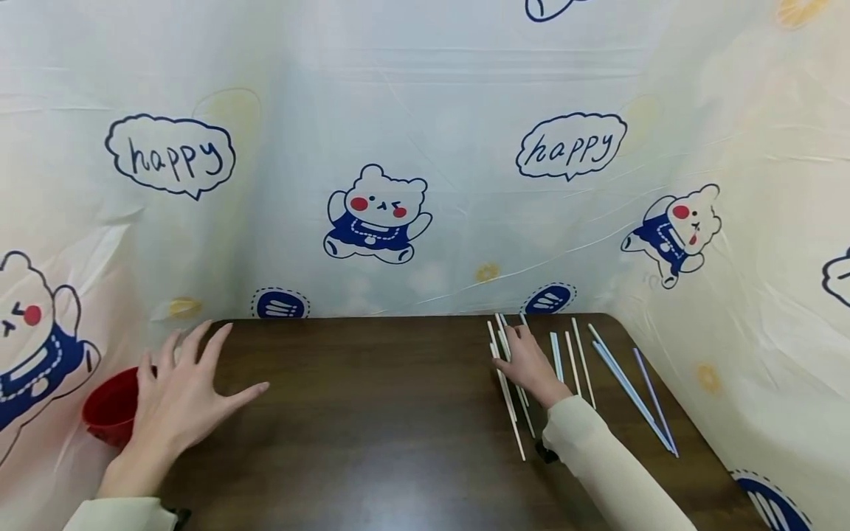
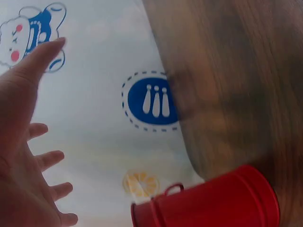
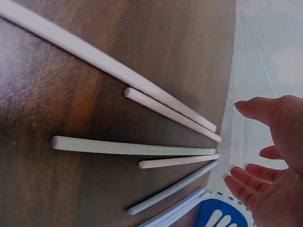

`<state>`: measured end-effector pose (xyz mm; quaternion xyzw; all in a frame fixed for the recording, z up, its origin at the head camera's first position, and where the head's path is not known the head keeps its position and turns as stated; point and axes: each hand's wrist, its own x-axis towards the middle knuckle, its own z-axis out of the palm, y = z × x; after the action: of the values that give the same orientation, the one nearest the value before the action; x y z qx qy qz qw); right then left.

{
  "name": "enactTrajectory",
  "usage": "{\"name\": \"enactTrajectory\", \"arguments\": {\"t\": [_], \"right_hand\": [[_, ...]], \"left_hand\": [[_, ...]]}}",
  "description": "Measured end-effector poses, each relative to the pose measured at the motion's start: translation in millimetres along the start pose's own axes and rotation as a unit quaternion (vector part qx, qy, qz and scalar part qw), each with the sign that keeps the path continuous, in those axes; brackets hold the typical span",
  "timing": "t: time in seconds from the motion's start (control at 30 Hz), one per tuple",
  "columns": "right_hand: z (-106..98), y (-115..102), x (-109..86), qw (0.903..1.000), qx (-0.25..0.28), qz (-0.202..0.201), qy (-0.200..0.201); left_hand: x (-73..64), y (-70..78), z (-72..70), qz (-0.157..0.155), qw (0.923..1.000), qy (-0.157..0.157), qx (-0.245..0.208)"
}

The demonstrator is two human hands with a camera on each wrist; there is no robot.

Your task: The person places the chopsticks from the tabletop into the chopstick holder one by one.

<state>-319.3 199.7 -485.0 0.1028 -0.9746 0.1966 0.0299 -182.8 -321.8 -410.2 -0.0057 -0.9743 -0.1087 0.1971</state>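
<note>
On the left, my left hand (image 1: pixel 178 402) is raised with fingers and thumb spread, holding nothing. Partly hidden behind it in the head view is a red bucket (image 1: pixel 106 409). The left wrist view shows the bucket (image 2: pixel 213 203) with a small looped handle at its rim, apart from the fingers. My right hand (image 1: pixel 531 366) hovers over the far ends of several thin, pale sticks (image 1: pixel 510 413). In the right wrist view its thumb and fingers are parted with nothing between them, beyond the ends of the sticks (image 3: pixel 135 146).
Farther right on the dark wooden table (image 1: pixel 358 413) lie more sticks, among them light blue ones (image 1: pixel 631 394) and a purple one (image 1: pixel 654 398). A pale printed curtain (image 1: pixel 465 133) hangs along the table's back and sides.
</note>
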Motion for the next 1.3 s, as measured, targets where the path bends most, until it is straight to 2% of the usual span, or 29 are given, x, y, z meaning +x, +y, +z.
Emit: {"name": "enactTrajectory", "arguments": {"t": [0.33, 0.67, 0.97, 1.17, 1.3], "right_hand": [[6.8, 10.8, -1.4, 0.9999, -0.015, -0.001, -0.006], [12.2, 14.0, -5.1, 0.9992, -0.024, 0.009, -0.031], [16.7, 15.9, -6.5, 0.999, -0.024, 0.019, -0.032], [20.2, 16.6, -6.0, 0.9994, -0.027, 0.006, -0.02], [22.6, 17.5, -5.5, 0.9997, -0.022, -0.005, -0.004]], "left_hand": [[-20.1, -31.7, -12.6, -0.05, 0.9987, 0.003, 0.011], [-35.1, -53.2, -17.8, -0.116, 0.9932, -0.01, 0.013], [-44.2, -69.8, -6.9, -0.137, 0.9899, -0.036, 0.001], [-51.1, -83.5, 2.0, -0.153, 0.9862, -0.062, 0.005], [-54.4, -87.4, 4.6, -0.156, 0.9857, -0.063, 0.006]]}}
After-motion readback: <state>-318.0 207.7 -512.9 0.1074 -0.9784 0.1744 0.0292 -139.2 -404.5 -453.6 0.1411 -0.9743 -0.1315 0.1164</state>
